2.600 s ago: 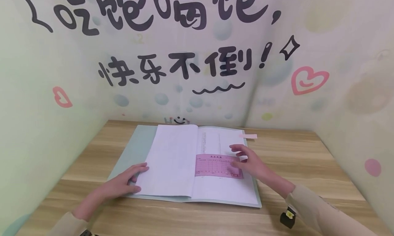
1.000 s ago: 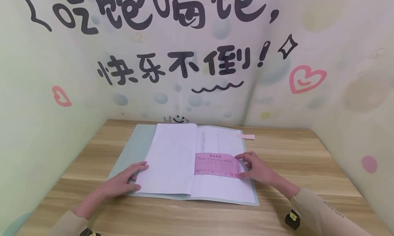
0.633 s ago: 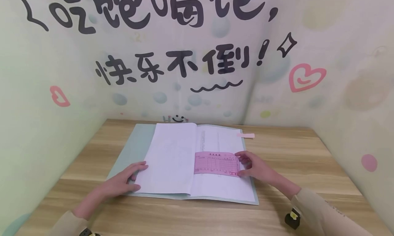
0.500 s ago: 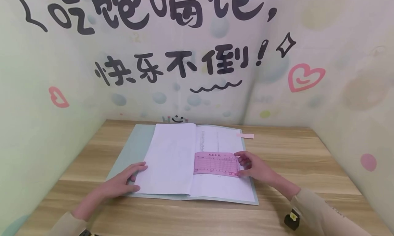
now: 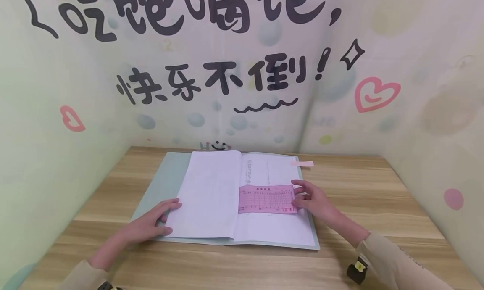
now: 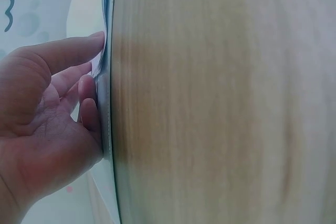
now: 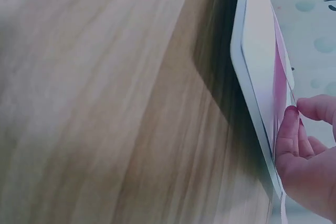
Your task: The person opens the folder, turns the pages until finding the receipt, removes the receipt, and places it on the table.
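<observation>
A pale blue folder (image 5: 170,176) lies open on the wooden table. White pages (image 5: 211,193) are turned to its left side, and a printed page (image 5: 272,231) shows on the right. Across that page lies a pink printed form slip (image 5: 264,199). My right hand (image 5: 311,201) pinches the slip's right edge between thumb and fingers; in the right wrist view the pink slip (image 7: 281,82) stands slightly raised from the page. My left hand (image 5: 151,222) rests at the left pages' lower left, fingers relaxed; the left wrist view shows its thumb (image 6: 79,51) against the page edge.
A pale pink tab (image 5: 304,164) sticks out past the folder's upper right edge. Wood tabletop (image 5: 189,269) surrounds the folder. A wall (image 5: 227,130) with dark lettering and hearts rises behind the table, and side walls stand left and right.
My right hand reached in to the pink slip, took hold of its right edge and has just moved up slightly with it. My left hand has stayed in place on the pages.
</observation>
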The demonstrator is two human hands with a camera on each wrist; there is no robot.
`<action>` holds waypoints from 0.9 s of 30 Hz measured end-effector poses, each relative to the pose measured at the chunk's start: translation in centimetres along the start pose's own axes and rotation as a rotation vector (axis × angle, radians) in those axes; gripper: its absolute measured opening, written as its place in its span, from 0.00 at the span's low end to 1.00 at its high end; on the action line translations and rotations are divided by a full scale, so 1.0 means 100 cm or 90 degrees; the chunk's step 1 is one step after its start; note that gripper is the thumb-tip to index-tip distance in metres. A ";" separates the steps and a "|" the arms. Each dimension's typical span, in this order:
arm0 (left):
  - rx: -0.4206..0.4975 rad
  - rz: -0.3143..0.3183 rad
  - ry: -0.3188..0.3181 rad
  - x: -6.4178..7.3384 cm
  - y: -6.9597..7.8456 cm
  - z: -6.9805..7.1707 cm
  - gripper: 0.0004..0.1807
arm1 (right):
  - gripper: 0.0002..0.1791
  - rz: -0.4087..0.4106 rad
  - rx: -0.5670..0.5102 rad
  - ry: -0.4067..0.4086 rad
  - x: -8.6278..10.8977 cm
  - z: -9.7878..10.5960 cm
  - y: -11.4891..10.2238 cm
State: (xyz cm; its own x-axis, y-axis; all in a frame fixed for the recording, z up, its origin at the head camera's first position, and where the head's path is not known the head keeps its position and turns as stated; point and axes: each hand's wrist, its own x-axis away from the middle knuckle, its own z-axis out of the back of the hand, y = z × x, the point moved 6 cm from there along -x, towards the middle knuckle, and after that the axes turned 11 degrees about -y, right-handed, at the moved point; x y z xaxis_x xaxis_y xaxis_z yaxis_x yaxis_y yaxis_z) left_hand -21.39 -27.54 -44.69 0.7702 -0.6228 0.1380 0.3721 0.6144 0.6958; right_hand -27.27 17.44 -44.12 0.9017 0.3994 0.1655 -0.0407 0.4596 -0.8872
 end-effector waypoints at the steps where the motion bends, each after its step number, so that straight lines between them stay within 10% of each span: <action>1: 0.001 0.004 0.000 0.000 -0.001 0.000 0.35 | 0.34 -0.005 -0.005 0.001 0.000 0.000 0.001; 27: 0.016 0.027 0.003 0.000 0.000 -0.001 0.36 | 0.22 -0.001 0.006 0.035 -0.001 0.006 0.008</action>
State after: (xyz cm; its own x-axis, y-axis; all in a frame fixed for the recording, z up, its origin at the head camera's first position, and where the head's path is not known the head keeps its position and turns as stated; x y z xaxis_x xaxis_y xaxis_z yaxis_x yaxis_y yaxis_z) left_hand -21.38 -27.52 -44.77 0.7872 -0.5943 0.1647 0.3264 0.6281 0.7064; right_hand -27.65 18.24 -44.55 0.9242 0.3543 0.1422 -0.0433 0.4674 -0.8830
